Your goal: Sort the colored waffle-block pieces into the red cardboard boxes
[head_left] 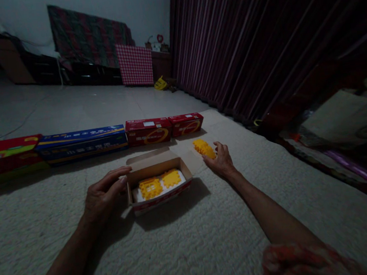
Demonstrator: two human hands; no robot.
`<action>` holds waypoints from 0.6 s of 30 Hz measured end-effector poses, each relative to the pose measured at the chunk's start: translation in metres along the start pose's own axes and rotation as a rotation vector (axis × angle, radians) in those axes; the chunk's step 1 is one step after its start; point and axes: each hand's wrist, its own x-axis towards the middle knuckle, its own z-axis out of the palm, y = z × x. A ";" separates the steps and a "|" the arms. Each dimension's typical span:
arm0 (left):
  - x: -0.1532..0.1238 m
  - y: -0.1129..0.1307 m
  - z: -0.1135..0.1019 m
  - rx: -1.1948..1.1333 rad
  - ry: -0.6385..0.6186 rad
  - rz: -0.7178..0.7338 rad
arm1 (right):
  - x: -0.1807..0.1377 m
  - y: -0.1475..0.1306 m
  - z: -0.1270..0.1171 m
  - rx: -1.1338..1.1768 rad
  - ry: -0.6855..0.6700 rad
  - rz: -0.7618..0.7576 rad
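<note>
An open cardboard box (160, 200) with red outer sides stands on the quilted mat, its flaps folded out. Inside it, yellow notched plastic building blocks (171, 178) lie on something white; one has a window shape in it. My left hand (105, 192) grips the box's left end, fingers over the rim and thumb near its corner. To the right of the box, my right hand (219, 160) has its thumb and fingers around a small stack of yellow building blocks (202, 147) at the mat's far side.
Beyond the open box, a row of closed boxes runs across: a red and yellow box (6, 155), a blue box (81, 144) and two red boxes (149, 132). A dark pleated curtain (222, 40) hangs at the right. The quilted mat (196, 246) covers the foreground.
</note>
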 end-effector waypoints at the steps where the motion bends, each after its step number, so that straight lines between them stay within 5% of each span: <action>1: 0.000 0.000 0.000 -0.004 0.000 -0.005 | 0.000 0.000 0.000 -0.003 -0.007 0.007; 18: 0.000 0.000 0.001 -0.017 0.004 -0.017 | -0.002 -0.004 -0.008 -0.031 -0.021 -0.031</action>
